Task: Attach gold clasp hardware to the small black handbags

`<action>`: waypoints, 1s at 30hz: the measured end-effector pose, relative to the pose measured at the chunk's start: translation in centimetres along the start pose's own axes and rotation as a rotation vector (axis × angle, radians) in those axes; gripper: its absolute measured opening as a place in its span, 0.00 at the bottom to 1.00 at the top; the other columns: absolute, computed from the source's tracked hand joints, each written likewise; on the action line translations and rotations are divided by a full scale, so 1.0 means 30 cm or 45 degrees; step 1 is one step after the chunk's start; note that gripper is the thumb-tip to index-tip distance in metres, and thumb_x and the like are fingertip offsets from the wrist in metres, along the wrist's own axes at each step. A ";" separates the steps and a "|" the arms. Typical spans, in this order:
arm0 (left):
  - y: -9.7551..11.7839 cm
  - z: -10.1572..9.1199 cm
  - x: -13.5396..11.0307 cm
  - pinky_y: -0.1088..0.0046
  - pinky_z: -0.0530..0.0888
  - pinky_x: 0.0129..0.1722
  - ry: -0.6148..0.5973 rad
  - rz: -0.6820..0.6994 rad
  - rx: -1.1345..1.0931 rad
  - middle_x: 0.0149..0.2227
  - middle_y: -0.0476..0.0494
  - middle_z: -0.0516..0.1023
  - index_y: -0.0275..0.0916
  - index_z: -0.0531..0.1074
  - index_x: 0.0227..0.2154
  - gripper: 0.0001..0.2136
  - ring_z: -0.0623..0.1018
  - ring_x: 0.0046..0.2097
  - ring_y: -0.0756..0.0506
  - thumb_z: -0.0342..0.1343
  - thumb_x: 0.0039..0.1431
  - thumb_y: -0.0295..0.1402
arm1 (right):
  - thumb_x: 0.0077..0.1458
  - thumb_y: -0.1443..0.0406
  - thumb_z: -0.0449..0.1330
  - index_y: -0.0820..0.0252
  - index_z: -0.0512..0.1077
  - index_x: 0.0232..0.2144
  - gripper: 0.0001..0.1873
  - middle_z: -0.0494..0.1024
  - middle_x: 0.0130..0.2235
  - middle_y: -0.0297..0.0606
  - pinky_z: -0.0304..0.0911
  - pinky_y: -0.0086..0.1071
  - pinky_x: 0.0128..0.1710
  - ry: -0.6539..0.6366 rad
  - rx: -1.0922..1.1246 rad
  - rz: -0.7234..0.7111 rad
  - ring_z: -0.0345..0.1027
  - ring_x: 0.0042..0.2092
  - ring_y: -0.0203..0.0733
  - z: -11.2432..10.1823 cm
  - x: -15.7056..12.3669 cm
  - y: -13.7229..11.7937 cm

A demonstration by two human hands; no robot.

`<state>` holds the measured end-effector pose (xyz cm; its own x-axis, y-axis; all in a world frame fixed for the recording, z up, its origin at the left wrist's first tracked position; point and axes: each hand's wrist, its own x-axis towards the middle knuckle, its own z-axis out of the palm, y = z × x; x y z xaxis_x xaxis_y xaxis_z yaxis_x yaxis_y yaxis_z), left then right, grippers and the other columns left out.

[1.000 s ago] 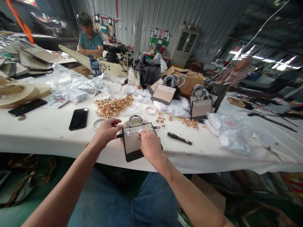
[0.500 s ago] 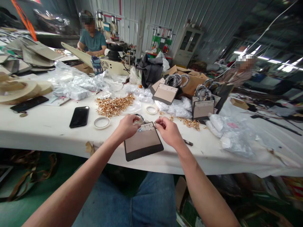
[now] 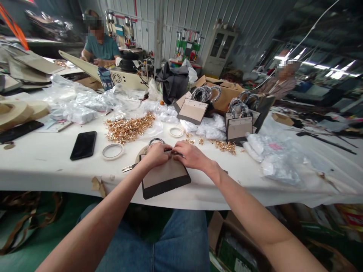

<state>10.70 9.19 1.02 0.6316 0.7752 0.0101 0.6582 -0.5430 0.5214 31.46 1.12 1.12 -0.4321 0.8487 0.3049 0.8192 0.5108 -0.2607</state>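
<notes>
A beige bag panel [image 3: 166,174] with a dark border lies tilted near the table's front edge, its top side pointing away from me. At its top edge my left hand [image 3: 158,155] is closed, fingertips pressed on the panel. My right hand [image 3: 190,154] pinches the same edge just beside it, the fingertips of both hands nearly touching. Whether a small part sits between those fingers is hidden. A dark-and-light patterned loop handle [image 3: 155,141] shows behind the left hand. Left of the panel rests a metal tool [image 3: 129,167], partly covered.
Gold rivets [image 3: 129,128] lie heaped behind, with a smaller pile [image 3: 225,147] rightward. Tape rolls [image 3: 112,151] and a phone [image 3: 83,145] are on the left. More bag panels [image 3: 239,128] and plastic-wrapped packs [image 3: 279,158] stand right. A co-worker [image 3: 102,49] sits across the table.
Both hands have come together on the panel's top edge; the right hand has moved left onto it. The metal tool at the left has come into sight. The view has shifted slightly.
</notes>
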 end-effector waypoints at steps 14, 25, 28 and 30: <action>-0.017 0.025 0.034 0.66 0.80 0.51 0.031 -0.106 -0.345 0.45 0.45 0.92 0.48 0.92 0.45 0.15 0.87 0.52 0.34 0.68 0.56 0.35 | 0.73 0.68 0.64 0.55 0.84 0.48 0.08 0.81 0.50 0.42 0.69 0.42 0.59 0.064 0.118 0.197 0.71 0.56 0.51 0.031 -0.016 -0.021; -0.015 0.038 0.037 0.66 0.80 0.52 0.056 -0.129 -0.320 0.43 0.43 0.92 0.48 0.92 0.44 0.14 0.87 0.52 0.34 0.69 0.55 0.35 | 0.74 0.66 0.62 0.54 0.86 0.50 0.12 0.83 0.49 0.42 0.71 0.41 0.58 0.094 0.311 0.218 0.75 0.54 0.48 0.024 -0.018 -0.006; -0.018 0.044 0.041 0.66 0.80 0.52 0.057 -0.152 -0.314 0.43 0.43 0.92 0.48 0.92 0.45 0.15 0.87 0.52 0.34 0.70 0.54 0.35 | 0.76 0.63 0.59 0.55 0.87 0.49 0.15 0.85 0.49 0.42 0.73 0.40 0.56 0.218 0.574 0.272 0.79 0.51 0.46 0.013 -0.013 -0.002; -0.022 0.049 0.045 0.65 0.80 0.51 0.073 -0.169 -0.316 0.43 0.42 0.92 0.48 0.92 0.46 0.16 0.87 0.51 0.34 0.70 0.53 0.35 | 0.72 0.61 0.64 0.54 0.88 0.51 0.13 0.87 0.49 0.40 0.75 0.40 0.54 0.263 0.718 0.375 0.81 0.51 0.47 0.015 -0.006 -0.001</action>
<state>11.71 10.11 -0.56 0.5179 0.8550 -0.0279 0.6089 -0.3456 0.7140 31.34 1.01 0.67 -0.0934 0.9487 0.3020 0.5455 0.3025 -0.7816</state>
